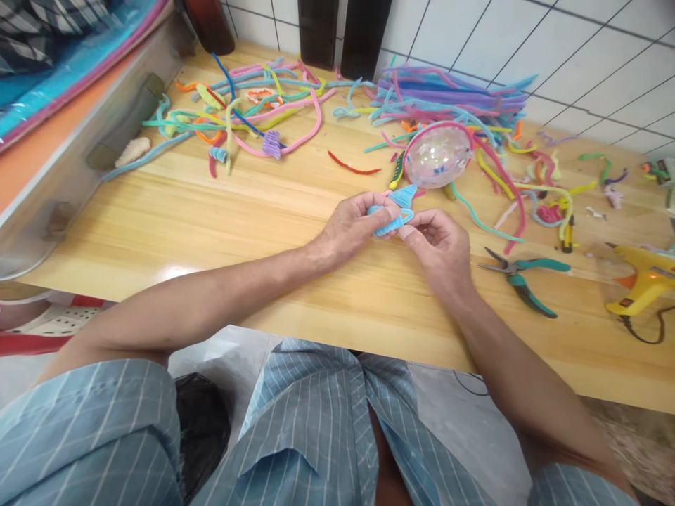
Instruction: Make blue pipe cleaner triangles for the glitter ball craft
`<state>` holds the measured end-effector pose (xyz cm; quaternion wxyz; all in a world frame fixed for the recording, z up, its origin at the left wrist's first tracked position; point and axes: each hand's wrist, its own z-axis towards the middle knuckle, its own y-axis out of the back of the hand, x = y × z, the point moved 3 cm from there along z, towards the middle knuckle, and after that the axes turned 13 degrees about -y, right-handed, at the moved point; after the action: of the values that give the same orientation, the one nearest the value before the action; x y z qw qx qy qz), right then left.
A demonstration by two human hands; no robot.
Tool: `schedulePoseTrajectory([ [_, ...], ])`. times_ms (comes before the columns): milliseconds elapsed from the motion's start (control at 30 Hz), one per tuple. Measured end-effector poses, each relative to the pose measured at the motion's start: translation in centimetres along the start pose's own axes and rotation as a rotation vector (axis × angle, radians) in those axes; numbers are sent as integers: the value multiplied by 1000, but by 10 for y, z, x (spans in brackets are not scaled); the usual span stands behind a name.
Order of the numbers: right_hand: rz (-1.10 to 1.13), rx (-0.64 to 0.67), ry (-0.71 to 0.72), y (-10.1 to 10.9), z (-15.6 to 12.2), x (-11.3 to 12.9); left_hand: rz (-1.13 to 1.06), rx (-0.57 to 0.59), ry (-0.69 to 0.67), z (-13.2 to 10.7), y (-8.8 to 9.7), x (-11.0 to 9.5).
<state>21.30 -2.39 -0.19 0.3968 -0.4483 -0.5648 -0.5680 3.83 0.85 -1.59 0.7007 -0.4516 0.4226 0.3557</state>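
Note:
Both my hands meet over the middle of the wooden table (221, 225). My left hand (351, 228) is closed, its fingers pinching a light blue pipe-cleaner piece (393, 211) wound into a ribbed coil with a small cone on top. My right hand (440, 242) is closed too, thumb and fingers gripping the right end of the same blue piece. Just behind it lies a clear plastic ball (437, 154) with a pink rim and bits of colour inside.
Green-handled pliers (519, 274) lie right of my right hand. A yellow glue gun (640, 277) rests at the right edge. Loose coloured pipe cleaners (448, 98) are piled at the back; more tangled ones (247, 112) lie back left. A grey case (79, 140) stands on the left.

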Motion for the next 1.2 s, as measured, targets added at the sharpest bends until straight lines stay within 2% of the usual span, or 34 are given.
schedulePoseTrajectory([
  [333,-74,-35,15,1,0,0,54,9,7,-1,1,1],
  [600,7,36,-28,0,3,-1,31,18,29,1,2,8],
  [800,91,82,-73,-2,3,1,9,14,12,1,2,7],
  [1033,83,48,-75,0,5,-3,55,28,-44,0,-1,2],
  [1200,80,32,-65,3,7,-2,29,71,-1,-1,-4,4],
])
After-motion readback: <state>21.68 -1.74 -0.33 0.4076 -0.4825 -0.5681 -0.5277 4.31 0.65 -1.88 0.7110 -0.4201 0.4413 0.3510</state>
